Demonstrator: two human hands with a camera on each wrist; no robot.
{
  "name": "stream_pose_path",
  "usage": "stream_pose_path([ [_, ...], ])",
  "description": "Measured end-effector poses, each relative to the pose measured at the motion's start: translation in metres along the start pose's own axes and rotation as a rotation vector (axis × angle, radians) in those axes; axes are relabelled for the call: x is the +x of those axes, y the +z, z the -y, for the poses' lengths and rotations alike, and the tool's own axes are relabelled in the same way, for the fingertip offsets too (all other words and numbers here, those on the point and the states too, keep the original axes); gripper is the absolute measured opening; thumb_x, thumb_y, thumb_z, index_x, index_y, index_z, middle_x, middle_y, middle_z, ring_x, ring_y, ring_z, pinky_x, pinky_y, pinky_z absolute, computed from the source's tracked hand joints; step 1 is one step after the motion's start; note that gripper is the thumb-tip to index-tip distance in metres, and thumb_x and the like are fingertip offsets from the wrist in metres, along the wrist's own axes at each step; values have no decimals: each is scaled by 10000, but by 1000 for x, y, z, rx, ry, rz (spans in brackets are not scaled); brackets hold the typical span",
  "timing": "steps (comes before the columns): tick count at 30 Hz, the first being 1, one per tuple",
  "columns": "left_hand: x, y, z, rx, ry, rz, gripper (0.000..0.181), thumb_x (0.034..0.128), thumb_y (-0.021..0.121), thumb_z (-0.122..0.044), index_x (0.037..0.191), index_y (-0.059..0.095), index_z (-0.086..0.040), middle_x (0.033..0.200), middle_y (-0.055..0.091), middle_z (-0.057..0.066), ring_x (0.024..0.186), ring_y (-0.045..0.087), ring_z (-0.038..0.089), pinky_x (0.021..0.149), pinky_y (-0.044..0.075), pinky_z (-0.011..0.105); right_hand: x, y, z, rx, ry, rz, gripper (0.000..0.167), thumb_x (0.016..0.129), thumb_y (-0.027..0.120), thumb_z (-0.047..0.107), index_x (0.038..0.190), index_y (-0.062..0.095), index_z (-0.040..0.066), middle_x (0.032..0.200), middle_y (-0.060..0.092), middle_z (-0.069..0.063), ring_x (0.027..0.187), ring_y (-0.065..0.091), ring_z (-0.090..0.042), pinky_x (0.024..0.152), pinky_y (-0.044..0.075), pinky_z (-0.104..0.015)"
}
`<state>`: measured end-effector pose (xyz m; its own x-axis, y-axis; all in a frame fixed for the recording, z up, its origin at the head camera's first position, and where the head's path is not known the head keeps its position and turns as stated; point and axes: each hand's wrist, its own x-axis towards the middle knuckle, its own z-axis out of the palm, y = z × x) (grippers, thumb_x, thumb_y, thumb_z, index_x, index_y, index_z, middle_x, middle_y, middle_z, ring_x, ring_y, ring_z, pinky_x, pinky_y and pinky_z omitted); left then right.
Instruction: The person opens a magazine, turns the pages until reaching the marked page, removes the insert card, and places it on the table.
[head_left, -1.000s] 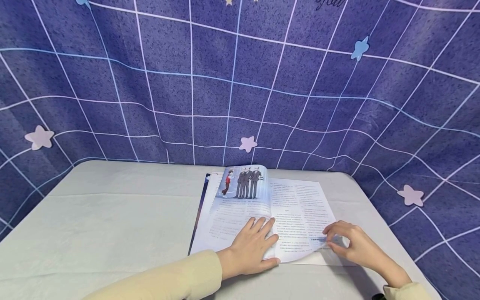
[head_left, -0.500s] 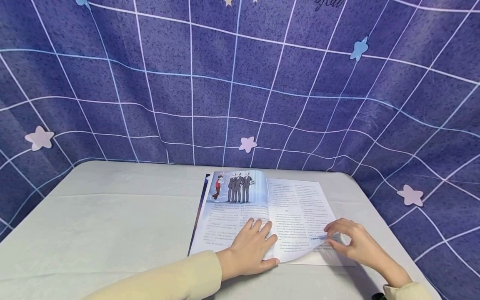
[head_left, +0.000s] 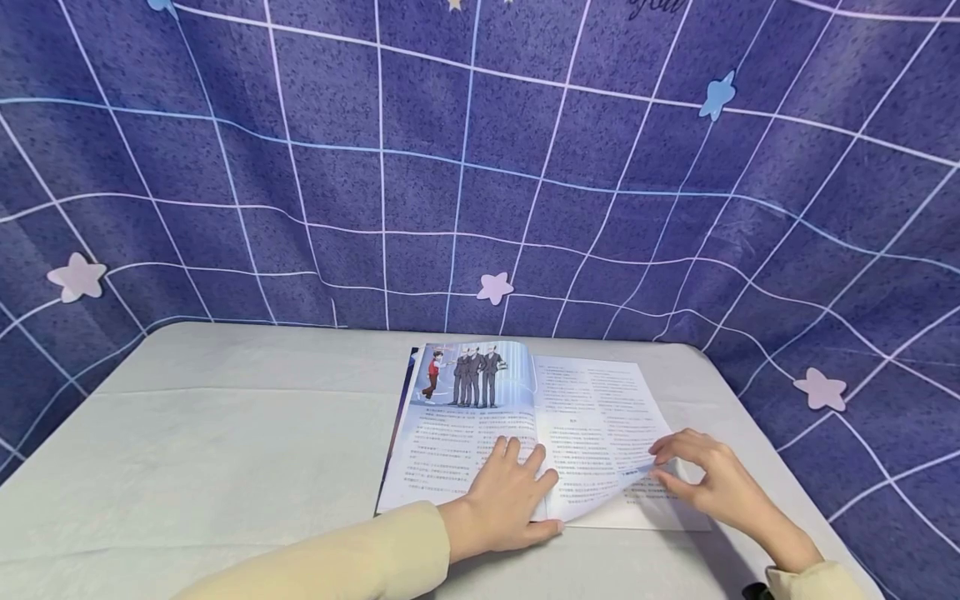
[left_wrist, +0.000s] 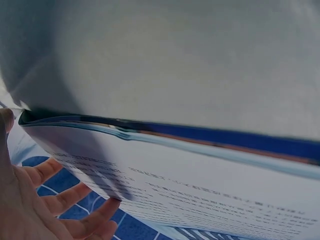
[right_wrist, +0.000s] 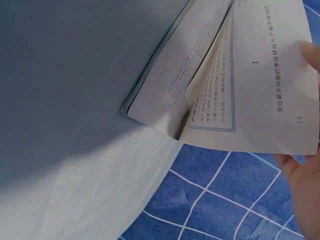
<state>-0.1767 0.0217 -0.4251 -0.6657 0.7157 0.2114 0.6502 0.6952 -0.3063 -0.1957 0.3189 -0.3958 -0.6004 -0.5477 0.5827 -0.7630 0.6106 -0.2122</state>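
An open magazine [head_left: 442, 450] lies on the table, its left page topped by a picture of figures in dark suits. Across the lower part, near the fold, my left hand [head_left: 506, 498] rests with fingers spread and the thumb by the bottom edge. My right hand [head_left: 708, 479] pinches the lower outer corner of the right-hand page [head_left: 577, 462], which curls up off the sheet beneath. In the right wrist view, the raised page [right_wrist: 255, 100] shows its printed underside, with thumb and fingers on opposite faces. The left wrist view shows the stacked page edges [left_wrist: 215, 152] beside the left fingers.
A pale cloth covers the table [head_left: 225, 450]. Behind it hangs a blue curtain [head_left: 420, 208] with a grid of light lines and several stars, which also runs down the right side.
The left page has settled flatter to the left, so its picture shows more fully. The left hand keeps its place, while the right hand has lifted the page corner slightly.
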Motion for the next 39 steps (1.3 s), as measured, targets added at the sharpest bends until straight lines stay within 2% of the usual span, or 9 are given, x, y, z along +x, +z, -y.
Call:
stream_pose_path([
  [6,1,-1,-2,20,-6,38,606,834,266,-716,1151,505,-257,1251,523,59,1026,537,320,905,377,478,2,0,0,11,-5,-26,286,588,782,27,769,642,198,877,652,78,839,581,-59,835,364,-83],
  [18,3,-4,-8,52,-43,42,623,820,269,-734,1148,505,-260,1211,537,44,981,525,311,874,367,456,7,0,2,24,-52,-67,276,586,766,-1,784,663,161,885,653,69,853,580,-72,856,358,-85],
  [24,4,-3,-8,74,-47,29,620,816,272,-739,1129,507,-258,1183,541,38,954,531,299,864,367,450,9,0,4,19,-68,-91,340,586,777,9,825,664,223,887,654,72,849,582,-82,863,357,-89],
  [30,5,-3,-8,92,-48,27,620,817,269,-738,1120,509,-253,1166,546,31,938,535,291,854,368,444,10,0,4,23,-80,-116,344,558,782,-7,809,668,200,889,655,59,845,582,-100,861,358,-90],
  [39,5,0,-8,80,-57,40,618,832,251,-726,1136,506,-253,1193,541,34,959,537,298,878,370,450,10,1,2,32,-103,-151,421,516,788,-23,824,662,235,890,660,50,835,591,-126,856,369,-102],
])
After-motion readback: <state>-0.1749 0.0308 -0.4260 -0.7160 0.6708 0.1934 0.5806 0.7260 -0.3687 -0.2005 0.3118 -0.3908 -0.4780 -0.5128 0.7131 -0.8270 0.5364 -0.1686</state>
